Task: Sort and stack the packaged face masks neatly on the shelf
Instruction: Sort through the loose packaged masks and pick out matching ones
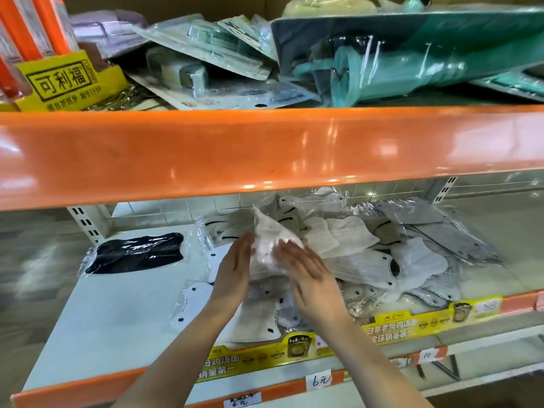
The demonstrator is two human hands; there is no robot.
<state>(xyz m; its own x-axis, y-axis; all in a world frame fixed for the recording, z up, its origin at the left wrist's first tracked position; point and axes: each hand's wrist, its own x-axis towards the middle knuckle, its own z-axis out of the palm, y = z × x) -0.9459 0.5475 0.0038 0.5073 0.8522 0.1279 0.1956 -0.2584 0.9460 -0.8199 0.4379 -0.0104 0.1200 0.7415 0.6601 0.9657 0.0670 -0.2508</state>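
Note:
A white packaged mask [269, 240] stands tilted on edge between my two hands above the pile. My left hand [234, 267] presses its left side with straight fingers. My right hand [306, 270] lies flat against its right side, fingers spread. Under and behind them a loose heap of white and grey packaged masks [362, 251] covers the middle and right of the white shelf [97, 316]. A black packaged mask [137, 251] lies alone at the left. More white masks [253, 322] lie flat near the front edge.
An orange shelf beam [265, 148] hangs low over the work area. The upper shelf holds a jumble of blister packs [212, 63], green packaged goods [412, 63] and a yellow display box [64, 81]. Yellow advert strips [426, 322] and price tags [318, 379] line the front edge.

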